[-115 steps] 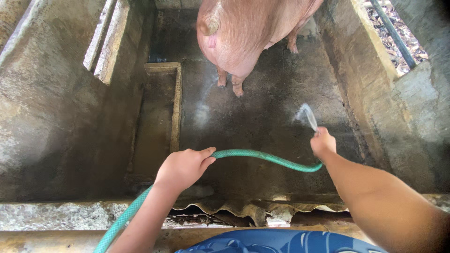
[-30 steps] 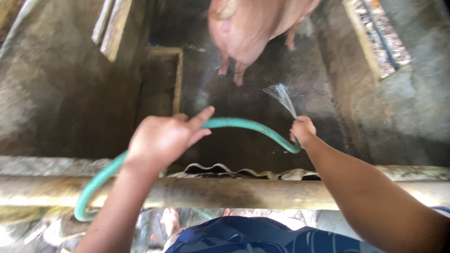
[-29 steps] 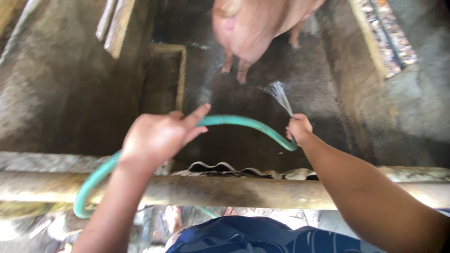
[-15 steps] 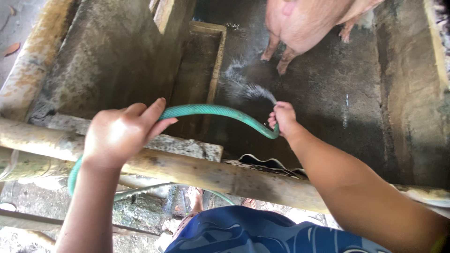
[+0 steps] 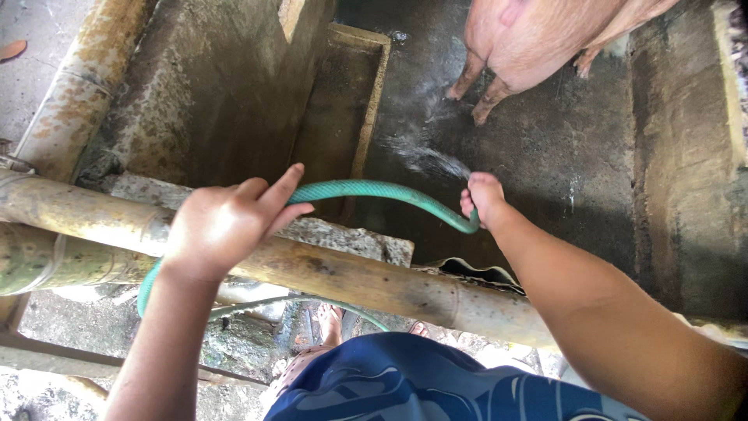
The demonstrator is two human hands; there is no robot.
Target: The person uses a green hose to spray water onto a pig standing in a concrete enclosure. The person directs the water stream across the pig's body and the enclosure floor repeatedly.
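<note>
A green hose (image 5: 374,191) arcs between both hands over a bamboo rail (image 5: 335,273). My left hand (image 5: 226,222) grips the hose near its middle, fingers curled around it. My right hand (image 5: 485,199) is closed on the hose's end, and water sprays (image 5: 425,160) from it up and to the left onto the wet concrete floor (image 5: 545,156). A pink pig (image 5: 538,39) stands at the top of the view, its hind legs near the spray.
A concrete trough (image 5: 343,109) sits left of the wet floor, with a concrete wall (image 5: 210,93) beside it. Another wall (image 5: 686,156) bounds the pen on the right. A corrugated sheet edge (image 5: 475,273) pokes out under the rail. My feet (image 5: 331,323) show below.
The view has swung left and closer. Both hands keep hold of the hose, and the spray now points left toward the trough side rather than straight ahead.
</note>
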